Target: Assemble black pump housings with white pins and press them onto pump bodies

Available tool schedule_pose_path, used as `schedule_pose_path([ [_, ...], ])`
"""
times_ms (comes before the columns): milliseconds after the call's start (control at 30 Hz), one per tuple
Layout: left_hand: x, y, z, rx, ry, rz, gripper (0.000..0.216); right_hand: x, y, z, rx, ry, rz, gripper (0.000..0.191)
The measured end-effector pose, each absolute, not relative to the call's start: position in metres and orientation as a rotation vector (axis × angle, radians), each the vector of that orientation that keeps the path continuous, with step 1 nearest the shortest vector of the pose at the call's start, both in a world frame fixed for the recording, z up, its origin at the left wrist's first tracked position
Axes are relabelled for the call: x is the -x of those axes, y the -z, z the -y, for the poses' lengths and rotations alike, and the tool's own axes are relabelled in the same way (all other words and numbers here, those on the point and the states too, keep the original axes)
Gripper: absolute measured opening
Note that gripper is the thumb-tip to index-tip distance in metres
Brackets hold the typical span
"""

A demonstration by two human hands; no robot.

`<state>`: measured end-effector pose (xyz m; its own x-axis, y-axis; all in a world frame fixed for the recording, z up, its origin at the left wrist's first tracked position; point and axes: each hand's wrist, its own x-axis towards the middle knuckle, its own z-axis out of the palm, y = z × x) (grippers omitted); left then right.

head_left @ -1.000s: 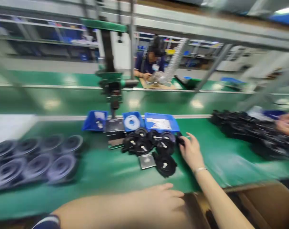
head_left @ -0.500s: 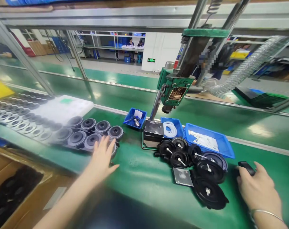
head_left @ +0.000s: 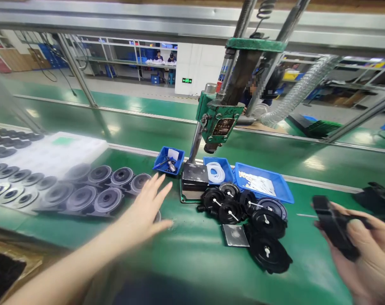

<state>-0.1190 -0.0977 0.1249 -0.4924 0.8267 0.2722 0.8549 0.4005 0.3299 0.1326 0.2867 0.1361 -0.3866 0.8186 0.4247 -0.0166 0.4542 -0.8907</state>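
Note:
My left hand is spread over the near end of the rows of round grey-and-black parts, covering some of them. Its fingers are apart and hold nothing. At the right, my right hand grips a black plastic part with a ring-like end. A thin pale rod juts out to the left of it; where it joins is not clear. Between the hands lies a cluster of black round housings, several with white stems standing in them. Beside them is a small square metal plate.
A green bench press rises behind the housings over its black-topped base. Blue bins hold tools, white tubing rings and small white pieces. More black parts lie at the far right; a carton stands lower left.
My right hand has lifted and turned, bringing the black part into fuller view. My left hand has shifted toward the right, still spread. The whole view has swung to the right.

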Motion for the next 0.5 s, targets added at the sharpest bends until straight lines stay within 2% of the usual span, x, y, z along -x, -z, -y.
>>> schedule_pose_path([
  [67, 0.157, -0.139, 0.054, 1.516, 0.979, 2.484, 0.081, -0.116, -0.143, -0.247, 0.733, -1.391, 1.606, 0.025],
  [167, 0.207, -0.150, -0.030, 1.272, 1.684, 2.377, 0.083, -0.088, -0.138, -0.198, 0.699, -1.790, 1.614, 0.032],
  [267, 0.238, -0.153, -0.102, 1.204, 1.878, 2.289, 0.068, -0.066, -0.123, -0.162, 0.609, -2.035, 1.624, 0.032],
  [333, 0.250, -0.152, -0.130, 1.157, 1.966, 2.262, 0.047, -0.056, -0.111, -0.145, 0.565, -2.128, 1.616, 0.028],
  [400, 0.259, -0.149, -0.141, 1.139, 2.056, 2.247, 0.029, -0.050, -0.101, -0.134, 0.534, -2.215, 1.583, 0.025],
  [500, 0.271, -0.144, -0.143, 1.173, 2.153, 2.235, 0.022, -0.043, -0.087, -0.123, 0.492, -2.321, 1.547, 0.024],
])
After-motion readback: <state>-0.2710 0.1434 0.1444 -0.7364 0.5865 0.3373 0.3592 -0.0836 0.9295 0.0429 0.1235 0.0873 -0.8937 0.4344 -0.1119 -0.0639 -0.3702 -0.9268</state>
